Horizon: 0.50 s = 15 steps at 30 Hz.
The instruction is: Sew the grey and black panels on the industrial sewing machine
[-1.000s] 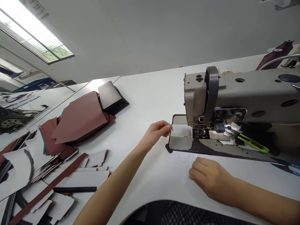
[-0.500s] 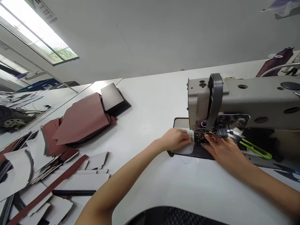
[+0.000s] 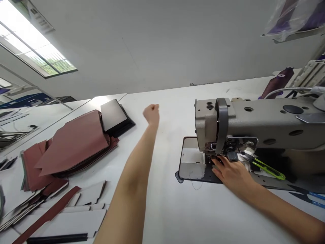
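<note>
Resting on the black bed of the sewing machine [image 3: 214,177], the right hand [image 3: 232,174] is loosely open, its fingers near the presser foot [image 3: 212,147] and the pale fabric piece [image 3: 191,166]. The left hand [image 3: 151,113] makes a closed fist above the white table [image 3: 172,101], and I cannot see anything inside it.

From my remote view, the white work table [image 3: 172,210] carries a sewing machine [image 3: 254,118], reddish-brown leather pieces [image 3: 71,145], a dark stack of panels [image 3: 113,115], and white-backed cut pieces [image 3: 68,220].
</note>
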Tool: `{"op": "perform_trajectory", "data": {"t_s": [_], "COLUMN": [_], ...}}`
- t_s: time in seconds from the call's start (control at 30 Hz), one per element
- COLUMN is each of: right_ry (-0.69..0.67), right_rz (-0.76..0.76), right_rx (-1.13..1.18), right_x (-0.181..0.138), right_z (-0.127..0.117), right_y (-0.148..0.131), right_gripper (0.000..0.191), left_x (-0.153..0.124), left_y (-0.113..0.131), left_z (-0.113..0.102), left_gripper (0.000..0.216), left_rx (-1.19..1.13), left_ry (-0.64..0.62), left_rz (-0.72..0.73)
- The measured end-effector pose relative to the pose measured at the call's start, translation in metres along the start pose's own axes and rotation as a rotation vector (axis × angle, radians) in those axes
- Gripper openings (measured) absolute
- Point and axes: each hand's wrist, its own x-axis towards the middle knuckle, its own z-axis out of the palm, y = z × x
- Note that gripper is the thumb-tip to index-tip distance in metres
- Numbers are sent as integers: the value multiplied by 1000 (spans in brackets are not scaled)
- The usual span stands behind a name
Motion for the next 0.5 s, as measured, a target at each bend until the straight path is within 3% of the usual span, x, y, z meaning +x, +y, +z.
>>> {"op": "perform_trajectory", "data": {"t_s": [0.13, 0.27, 0.33, 0.4, 0.47, 0.5], "right_ry": [35, 191, 274, 291, 267, 251], "right_rz": [1, -23, -39, -58, -83, -91], "right_rx": [31, -20, -50, -41, -15, -5], "right_x": [-6, -23, -29, -29, -25, -21], "right_z": [-1, -11, -16, -18, -16, -14], "right_y": [1, 18, 25, 25, 18, 13], "right_gripper": [33, 32, 30, 30, 32, 34], "left_x": [8, -32, -70, -121, -181, -211], "left_y": [-24, -31, -25, -13, 0, 5], "left_z": [-41, -43, -31, -17, -10, -10], "left_gripper": [24, 24, 27, 30, 26, 30], "left_rx": [81, 187, 206, 174, 83, -20], "left_ry": [-156, -243, -243, -329, -543, -729], "left_rz": [13, 89, 162, 285, 505, 754]}}
